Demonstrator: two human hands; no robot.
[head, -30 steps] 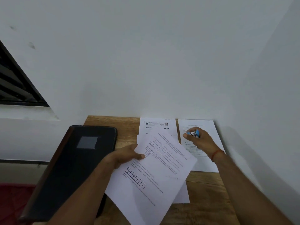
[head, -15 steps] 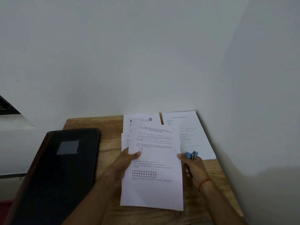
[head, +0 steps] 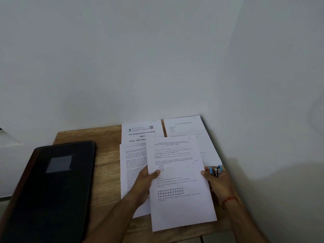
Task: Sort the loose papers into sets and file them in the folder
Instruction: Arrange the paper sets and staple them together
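Two plain pale walls meet in a corner: back wall (head: 122, 58) ahead, side wall (head: 280, 85) to the right. Both unmarked, matte. Wooden tabletop (head: 108, 137), warm brown with visible grain, pushed into that corner. Pale ledge (head: 8, 137) at far left edge, partly cut off. Grey strip of floor (head: 219, 239) below the tabletop's near edge. Light dim and even; soft shadow on side wall beside the tabletop.

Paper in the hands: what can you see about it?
The paper is white, printed with small text and a grid of boxes low down. It looks thin and flat, held slightly tilted over other sheets on the table. The left hand pinches its left edge; the right hand, holding a stapler, thumbs its right edge.
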